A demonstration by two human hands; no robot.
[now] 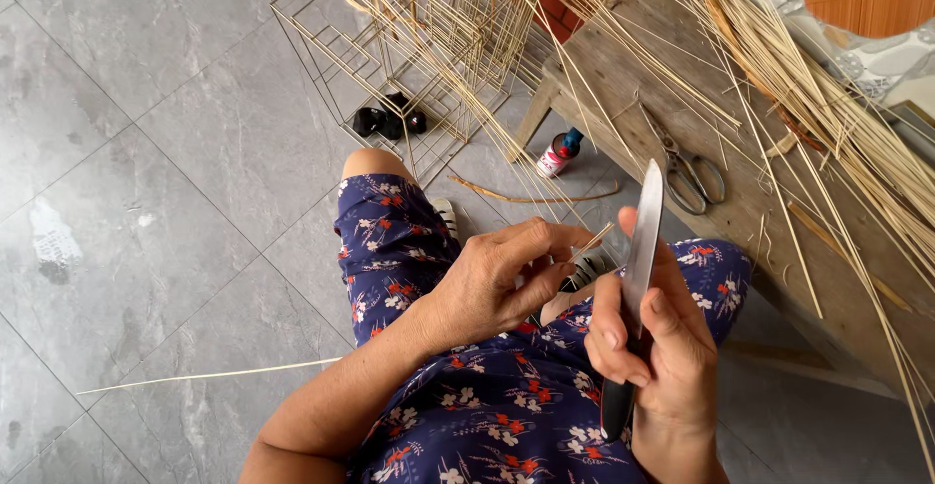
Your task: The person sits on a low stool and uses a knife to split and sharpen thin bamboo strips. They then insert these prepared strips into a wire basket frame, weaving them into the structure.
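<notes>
Near the frame's centre, the left hand (pixel 497 284) pinches a thin pale bamboo strip (pixel 590 242) between its fingertips. The right hand (pixel 648 348) grips a long black-handled steel knife (pixel 638 270), blade up beside it. Judging by this, splitting is underway; steady edge alignment matters.

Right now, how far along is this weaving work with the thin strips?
Done, it seems: wire frames stand on the floor, at least one part-wrapped in pale strips. In hand: the left hand pinches a thin strip against the knife gripped by the right hand. Left, by the look of it: a big bundle of loose strips on the wooden bench, beside scissors.
</notes>
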